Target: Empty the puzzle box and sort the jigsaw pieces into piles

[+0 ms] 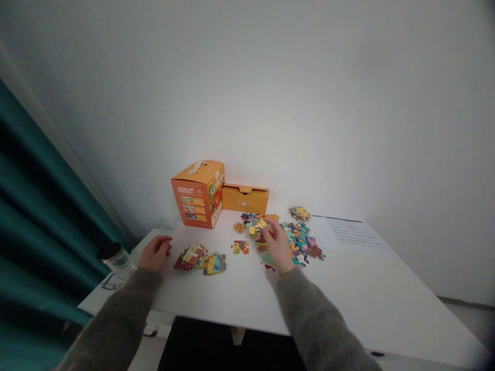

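Observation:
My right hand (277,245) pinches a yellow and light-coloured puzzle piece (255,226) between thumb and fingers, over the left part of a heap of loose puzzle pieces (299,239). Resting on the white table to the left, my left hand (153,253) has its fingers curled in, with nothing seen in them. Just right of it lies a stack of puzzle pieces (194,254) in reddish, green and yellow tones. Beside that stack are some yellow and grey puzzle pieces (215,263). One small red and yellow puzzle piece (240,247) lies between the two hands.
An orange puzzle box (197,196) stands at the back, next to a lower orange carton (245,199). A small pile of pieces (299,213) and a printed sheet (350,234) lie at the right. A dark-lidded jar (115,256) and glasses (111,282) are near the left edge.

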The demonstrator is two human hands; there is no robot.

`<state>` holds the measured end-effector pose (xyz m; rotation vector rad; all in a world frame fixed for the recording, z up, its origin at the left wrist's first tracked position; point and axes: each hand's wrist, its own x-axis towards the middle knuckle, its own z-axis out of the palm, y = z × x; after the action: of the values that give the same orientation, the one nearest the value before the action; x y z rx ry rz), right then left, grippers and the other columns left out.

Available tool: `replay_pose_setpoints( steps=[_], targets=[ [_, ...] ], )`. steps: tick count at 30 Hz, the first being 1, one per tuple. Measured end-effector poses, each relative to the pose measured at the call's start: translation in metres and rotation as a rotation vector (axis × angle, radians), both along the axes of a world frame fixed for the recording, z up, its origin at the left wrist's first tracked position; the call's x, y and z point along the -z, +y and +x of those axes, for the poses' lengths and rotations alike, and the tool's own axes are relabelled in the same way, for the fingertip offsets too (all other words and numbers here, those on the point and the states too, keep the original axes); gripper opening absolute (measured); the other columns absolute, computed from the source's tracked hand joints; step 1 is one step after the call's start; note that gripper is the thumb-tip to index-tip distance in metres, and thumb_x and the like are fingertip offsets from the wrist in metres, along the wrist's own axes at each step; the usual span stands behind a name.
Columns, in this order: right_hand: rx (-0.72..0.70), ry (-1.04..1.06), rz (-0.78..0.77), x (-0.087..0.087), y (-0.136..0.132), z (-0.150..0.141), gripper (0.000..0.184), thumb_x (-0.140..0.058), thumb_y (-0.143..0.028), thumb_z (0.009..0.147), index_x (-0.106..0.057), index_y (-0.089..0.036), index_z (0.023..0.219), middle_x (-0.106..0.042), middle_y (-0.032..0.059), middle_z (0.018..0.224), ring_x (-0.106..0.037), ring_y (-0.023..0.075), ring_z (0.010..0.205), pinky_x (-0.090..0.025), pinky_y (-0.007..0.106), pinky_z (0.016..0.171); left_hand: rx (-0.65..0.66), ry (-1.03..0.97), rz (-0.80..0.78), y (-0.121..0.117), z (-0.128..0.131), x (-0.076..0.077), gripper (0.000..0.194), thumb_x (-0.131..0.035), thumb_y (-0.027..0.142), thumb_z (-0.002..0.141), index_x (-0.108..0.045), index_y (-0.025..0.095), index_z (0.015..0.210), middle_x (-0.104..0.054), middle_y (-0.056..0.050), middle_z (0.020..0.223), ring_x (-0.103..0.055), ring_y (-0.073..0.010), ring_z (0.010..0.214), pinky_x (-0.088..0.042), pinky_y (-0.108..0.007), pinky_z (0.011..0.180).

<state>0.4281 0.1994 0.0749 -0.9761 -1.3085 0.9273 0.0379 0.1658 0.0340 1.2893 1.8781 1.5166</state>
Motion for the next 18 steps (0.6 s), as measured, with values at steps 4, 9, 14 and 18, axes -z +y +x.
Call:
replay_pose_setpoints(
  steps=[4,9,14,18],
  targets=[
    [0.191,-0.103,0.006,0.002,0.024,0.042,0.044,-0.061,-0.041,0.082,-0.058,-0.016,0.118,-0.057,-0.0052,0.061,-0.058,0.0141,0.057,-0.047,0.024,0.055,-0.079,0.300,0.100,-0.015,0.029,-0.027,0.029,-0.050,0.043,0.075,-0.065,0.022,0.089,-0.062,-0.002,0.071,-0.059,-0.0206,0.067,-0.049,-0.031,0.066],
    [0.396,-0.116,-0.148,0.002,0.069,0.113,0.045,-0.063,-0.034,0.077,-0.058,-0.014,0.117,-0.065,0.0006,0.067,-0.059,0.0151,0.053,-0.041,0.022,0.044,0.396,0.547,0.069,-0.016,0.105,-0.074,0.032,-0.047,0.043,0.081,-0.066,0.022,0.095,-0.067,-0.006,0.082,-0.062,-0.0235,0.078,-0.049,-0.035,0.078],
    [0.511,-0.053,-0.240,0.000,0.109,0.154,0.043,-0.065,-0.024,0.074,-0.055,-0.015,0.115,-0.061,-0.0003,0.063,-0.060,0.0155,0.050,-0.048,0.024,0.043,0.807,0.826,0.040,0.006,0.167,-0.102,0.026,-0.049,0.034,0.086,-0.067,0.022,0.100,-0.071,-0.008,0.089,-0.063,-0.0238,0.087,-0.044,-0.036,0.083],
    [0.557,-0.066,-0.232,0.001,0.130,0.166,0.042,-0.066,-0.021,0.073,-0.056,-0.015,0.113,-0.055,-0.0041,0.058,-0.057,0.0148,0.047,-0.051,0.027,0.043,0.902,0.935,0.015,0.025,0.187,-0.103,0.025,-0.050,0.034,0.086,-0.067,0.023,0.101,-0.071,-0.005,0.085,-0.063,-0.0210,0.079,-0.044,-0.033,0.077]
  ],
)
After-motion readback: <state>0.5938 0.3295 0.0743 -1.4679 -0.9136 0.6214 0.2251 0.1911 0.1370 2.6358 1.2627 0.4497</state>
